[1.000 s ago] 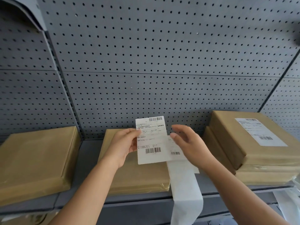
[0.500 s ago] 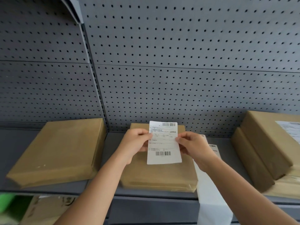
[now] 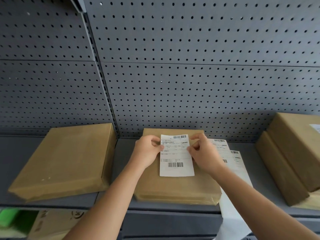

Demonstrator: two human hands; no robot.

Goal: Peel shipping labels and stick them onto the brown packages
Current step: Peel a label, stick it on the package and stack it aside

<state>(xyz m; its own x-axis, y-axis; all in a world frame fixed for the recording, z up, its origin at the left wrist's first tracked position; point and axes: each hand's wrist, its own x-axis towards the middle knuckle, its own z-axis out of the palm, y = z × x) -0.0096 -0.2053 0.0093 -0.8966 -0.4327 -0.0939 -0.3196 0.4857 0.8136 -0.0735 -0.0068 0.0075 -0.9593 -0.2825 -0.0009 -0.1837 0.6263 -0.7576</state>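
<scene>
Resting on the grey shelf (image 3: 20, 156), the left brown package (image 3: 64, 161) comes first. The left hand (image 3: 147, 154) pinches the shipping label (image 3: 175, 158) by its left edge and the right hand (image 3: 204, 155) by its right edge; it lies between them, over the middle brown package (image 3: 173, 187). A label strip (image 3: 237, 163) and stacked packages (image 3: 294, 149) follow rightward.

1 head-worn wide-angle camera is looking forward and slightly down, squarely facing the pegboard wall (image 3: 190, 84) and the shelf (image 3: 20, 153) beneath it. It is sitting at arm's length, and the left hand (image 3: 147, 151) and right hand (image 3: 204, 153) are showing mid-frame.
</scene>
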